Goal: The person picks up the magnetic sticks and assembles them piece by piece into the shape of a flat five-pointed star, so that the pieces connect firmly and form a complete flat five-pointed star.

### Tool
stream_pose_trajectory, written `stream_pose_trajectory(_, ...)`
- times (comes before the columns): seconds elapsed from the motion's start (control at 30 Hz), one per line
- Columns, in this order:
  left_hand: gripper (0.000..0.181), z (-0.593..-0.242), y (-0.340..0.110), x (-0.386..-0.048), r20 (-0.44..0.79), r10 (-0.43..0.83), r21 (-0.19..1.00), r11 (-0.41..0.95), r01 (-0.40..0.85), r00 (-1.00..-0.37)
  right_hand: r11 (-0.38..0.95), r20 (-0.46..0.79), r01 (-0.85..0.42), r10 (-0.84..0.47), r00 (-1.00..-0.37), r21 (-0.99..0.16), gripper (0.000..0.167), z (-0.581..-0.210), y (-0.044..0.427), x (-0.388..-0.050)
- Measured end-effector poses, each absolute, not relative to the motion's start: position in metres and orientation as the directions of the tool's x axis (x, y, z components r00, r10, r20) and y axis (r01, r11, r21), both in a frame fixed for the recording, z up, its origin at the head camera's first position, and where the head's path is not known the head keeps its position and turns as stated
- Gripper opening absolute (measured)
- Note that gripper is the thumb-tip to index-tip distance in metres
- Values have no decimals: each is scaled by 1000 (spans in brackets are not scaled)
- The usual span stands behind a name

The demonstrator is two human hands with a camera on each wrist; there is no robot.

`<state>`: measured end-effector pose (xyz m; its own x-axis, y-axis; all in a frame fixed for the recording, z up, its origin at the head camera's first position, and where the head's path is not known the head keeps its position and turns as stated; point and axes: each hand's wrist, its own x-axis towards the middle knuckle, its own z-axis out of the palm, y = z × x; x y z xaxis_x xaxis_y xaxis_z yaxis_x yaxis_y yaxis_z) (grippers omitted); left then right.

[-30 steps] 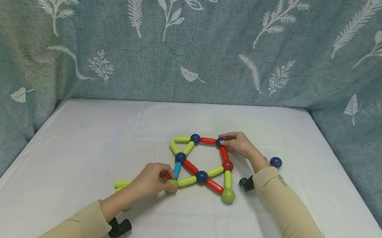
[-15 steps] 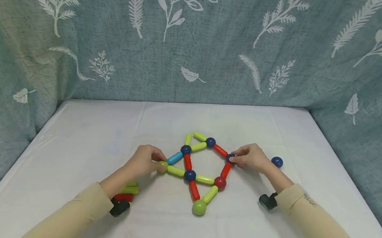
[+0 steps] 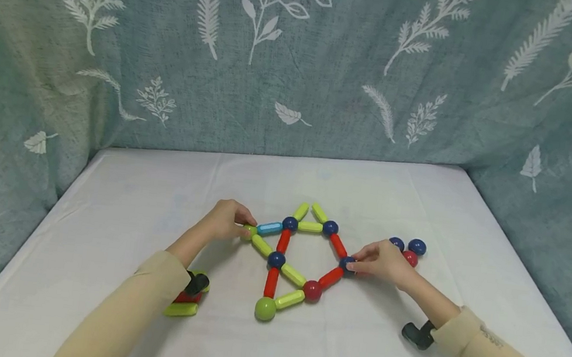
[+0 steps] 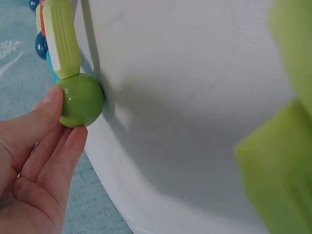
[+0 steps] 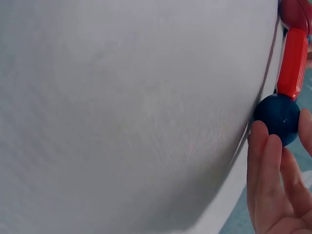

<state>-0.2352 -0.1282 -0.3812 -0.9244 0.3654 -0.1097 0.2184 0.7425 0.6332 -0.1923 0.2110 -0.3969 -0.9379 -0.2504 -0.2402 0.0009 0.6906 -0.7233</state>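
Observation:
On the white table lies a flat frame of coloured rods and balls, five-sided in the middle with triangles on its sides. My left hand [image 3: 227, 220] pinches the green ball [image 4: 82, 101] at its left corner, where a blue rod [image 3: 270, 228] and a yellow-green rod [image 4: 60, 39] meet. At the right corner my right hand [image 3: 381, 262] pinches a dark blue ball [image 5: 278, 118] between thumb and fingers; a red rod [image 5: 293, 63] joins it. Nearest me is another green ball [image 3: 265, 309], beside a red ball [image 3: 312, 290]. Two yellow-green rods [image 3: 320, 213] point away at the far side, their tips apart.
Loose dark blue balls [image 3: 417, 247] and a red ball [image 3: 410, 258] lie right of the frame, behind my right hand. Loose yellow-green rods [image 3: 181, 309] and a red rod [image 3: 188, 297] lie by my left wrist, partly hidden. A patterned curtain [image 3: 287, 72] hangs behind the table.
The frame has turned clockwise on the table. My left hand has moved away from me with the green ball; my right hand has come nearer and right with the dark blue ball.

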Motion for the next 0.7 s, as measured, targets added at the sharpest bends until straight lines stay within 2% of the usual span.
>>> stream_pose_trajectory(0.1, 14, -383, -130, -238, -113, 383, 648, 728, 224, -917, 673, -231, -16, -276, -933, -740, 29, -396, 211, -187)
stream_pose_trajectory(0.23, 13, -391, -136, -245, -100, 419, 666, 702, 253, -902, 659, -187, -98, -348, -919, -746, 28, -397, 213, -184)
stream_pose_trajectory(0.4, 13, -389, -134, -243, -115, 399, 661, 714, 230, -910, 612, -132, -193, -445, -886, -767, 30, -399, 222, -181)
stream_pose_trajectory(0.43, 13, -380, -129, -236, -140, 372, 647, 736, 199, -918, 603, -131, -193, -451, -883, -774, 31, -399, 223, -180)
stream_pose_trajectory(0.57, 15, -379, -124, -235, -141, 358, 639, 745, 191, -923, 579, -104, -204, -454, -885, -789, 31, -396, 233, -178)
stream_pose_trajectory(0.7, 16, -378, -122, -237, -141, 346, 620, 761, 189, -928, 575, -37, -218, -398, -917, -789, 34, -385, 247, -182)
